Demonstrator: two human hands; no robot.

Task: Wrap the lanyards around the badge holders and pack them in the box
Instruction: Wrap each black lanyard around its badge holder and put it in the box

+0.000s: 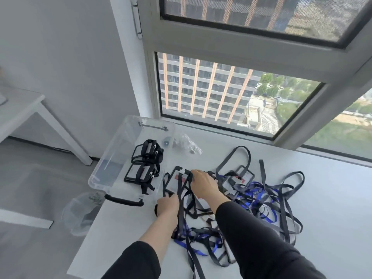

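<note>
A clear plastic box (112,158) stands at the table's left edge with two wrapped badge holders (145,164) inside it. Just right of the box lies a black badge holder (174,181) with a black lanyard draped over it. My right hand (203,183) grips its top right edge. My left hand (168,206) holds its lower edge and the lanyard strap. A tangled pile of black and blue lanyards (261,200) with more badge holders spreads to the right and toward me.
The white table (332,208) sits against a window. A crumpled clear plastic bag (186,142) lies behind the box. A clear bin (80,210) stands on the floor at the left. Another white table (20,109) is at the far left.
</note>
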